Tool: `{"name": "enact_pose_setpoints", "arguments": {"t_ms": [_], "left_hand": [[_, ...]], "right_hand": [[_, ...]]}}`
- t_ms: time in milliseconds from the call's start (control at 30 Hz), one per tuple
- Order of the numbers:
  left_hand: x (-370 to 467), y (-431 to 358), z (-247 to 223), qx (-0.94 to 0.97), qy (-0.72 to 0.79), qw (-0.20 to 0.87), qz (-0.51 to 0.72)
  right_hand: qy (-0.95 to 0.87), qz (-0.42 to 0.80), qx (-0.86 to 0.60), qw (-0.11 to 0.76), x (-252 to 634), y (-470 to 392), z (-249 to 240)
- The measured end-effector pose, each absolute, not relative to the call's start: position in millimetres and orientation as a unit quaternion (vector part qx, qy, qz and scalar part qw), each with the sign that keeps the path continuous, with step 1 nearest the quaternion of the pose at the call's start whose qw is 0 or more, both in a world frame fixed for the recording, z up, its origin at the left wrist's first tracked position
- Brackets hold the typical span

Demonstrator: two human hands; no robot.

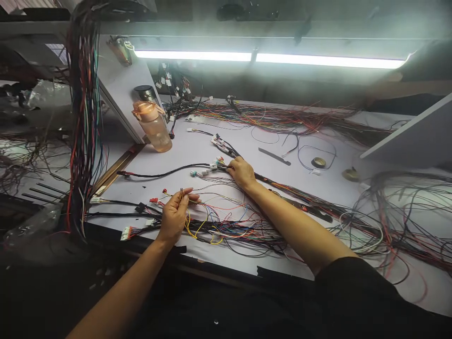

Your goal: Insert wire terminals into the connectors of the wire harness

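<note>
Left hand (173,214) pinches thin wire ends upright between thumb and fingers, seemingly to sort them, while beyond it the right hand (242,174) clamps a wire bundle (278,186) against the bench (190,150), apparently steadying it.

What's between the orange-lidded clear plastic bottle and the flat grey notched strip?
Part of a black-sheathed wire harness with small white plastic connectors; head view shows it.
</note>
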State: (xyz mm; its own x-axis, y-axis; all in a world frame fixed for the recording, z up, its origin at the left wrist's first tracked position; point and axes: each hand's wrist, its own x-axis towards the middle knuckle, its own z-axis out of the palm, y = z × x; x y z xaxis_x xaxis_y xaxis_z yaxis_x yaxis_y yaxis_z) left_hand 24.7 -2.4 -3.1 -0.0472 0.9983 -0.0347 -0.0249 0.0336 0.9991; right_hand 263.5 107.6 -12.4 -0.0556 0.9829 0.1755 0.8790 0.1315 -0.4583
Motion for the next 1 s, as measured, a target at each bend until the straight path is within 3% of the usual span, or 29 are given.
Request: {"name": "enact_pose_setpoints", "arguments": {"t_ms": [167, 533, 800, 1000], "left_hand": [[17.6, -4.0, -7.7, 0.481, 0.518, 0.487, 0.512], [13.4, -6.8, -3.7, 0.609, 0.506, 0.409, 0.453], [4.7, -14.3, -5.2, 0.612, 0.481, 0.441, 0.448], [12.2, -17.3, 4.8, 0.685, 0.413, 0.398, 0.449]], "right_hand": [[-0.769, 0.11, -0.59, 0.22, 276.6, 90.0, -0.3], [-0.826, 0.095, -0.523, 0.187, 291.2, -59.3, -9.3], [-0.822, 0.074, -0.53, 0.195, 277.8, -55.9, 14.9], [-0.819, 0.118, -0.51, 0.238, 232.2, -32.6, 18.1]]}}
